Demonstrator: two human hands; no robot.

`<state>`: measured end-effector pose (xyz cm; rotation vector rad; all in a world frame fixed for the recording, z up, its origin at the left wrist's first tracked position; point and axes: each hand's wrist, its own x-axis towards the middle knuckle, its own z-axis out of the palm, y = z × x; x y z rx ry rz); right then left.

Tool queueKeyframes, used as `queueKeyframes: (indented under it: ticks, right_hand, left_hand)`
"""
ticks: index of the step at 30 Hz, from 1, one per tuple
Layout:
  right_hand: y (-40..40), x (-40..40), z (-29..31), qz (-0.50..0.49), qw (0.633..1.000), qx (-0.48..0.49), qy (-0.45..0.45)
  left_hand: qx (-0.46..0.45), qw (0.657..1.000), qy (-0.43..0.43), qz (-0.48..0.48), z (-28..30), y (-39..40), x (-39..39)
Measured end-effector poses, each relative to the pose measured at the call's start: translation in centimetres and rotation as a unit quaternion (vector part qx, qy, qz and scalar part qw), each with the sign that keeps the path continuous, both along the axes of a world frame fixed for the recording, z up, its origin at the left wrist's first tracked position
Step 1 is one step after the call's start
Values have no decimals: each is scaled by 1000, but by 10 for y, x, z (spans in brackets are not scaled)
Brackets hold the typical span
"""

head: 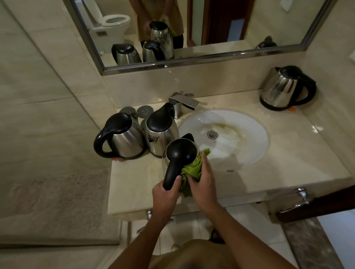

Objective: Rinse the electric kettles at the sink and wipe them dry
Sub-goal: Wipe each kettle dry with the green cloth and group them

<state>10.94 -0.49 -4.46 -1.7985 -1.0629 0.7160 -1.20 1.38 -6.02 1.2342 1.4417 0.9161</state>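
Observation:
I hold a steel kettle with a black lid [181,152] over the counter's front, just left of the white sink [249,150]. My left hand [166,195] grips its black handle. My right hand [201,184] holds a green cloth [192,169] pressed against the kettle's right side. Two more steel kettles stand on the counter to the left, one at the far left [123,137] and one beside the basin [160,131]. A fourth kettle [284,88] stands at the back right corner.
A chrome tap [184,103] sits behind the basin. Two round grey kettle bases [137,111] lie at the back left. A mirror [185,24] hangs above. A wooden door edge with a metal handle [299,201] juts in at the lower right. The beige counter [289,158] stretches right of the sink.

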Motion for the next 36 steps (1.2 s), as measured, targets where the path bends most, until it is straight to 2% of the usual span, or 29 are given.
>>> queueKeyframes:
  ticks: [10, 14, 18, 21, 27, 30, 33, 36]
  right_hand:
    - [1, 4, -9, 32, 999, 4, 7]
    - [-6, 2, -24, 17, 997, -51, 64]
    - [-8, 8, -33, -22, 980, -148, 134]
    - [-12, 12, -36, -62, 955, -200, 210]
    - [-12, 2, -35, -205, 891, -217, 343]
    - [-8, -8, -24, -257, 814, -199, 481]
    - [-4, -17, -10, -250, 753, -167, 586]
    - [0, -27, -8, -200, 740, -150, 625]
  left_hand:
    - [-12, 1000, -12, 2, -3, 1, 0]
    - [-21, 1000, -19, 9, -3, 2, 0]
    - [-25, 999, -30, 4, 1, 0, 2]
    - [-24, 999, -24, -1, 3, 0, 1]
    - [-29, 999, -17, -17, 4, 1, -2]
    - [-32, 999, -22, -27, 5, 1, -3]
    - [-37, 999, -22, -33, 4, 2, -4]
    - [-34, 998, -28, -39, 1, 3, -5]
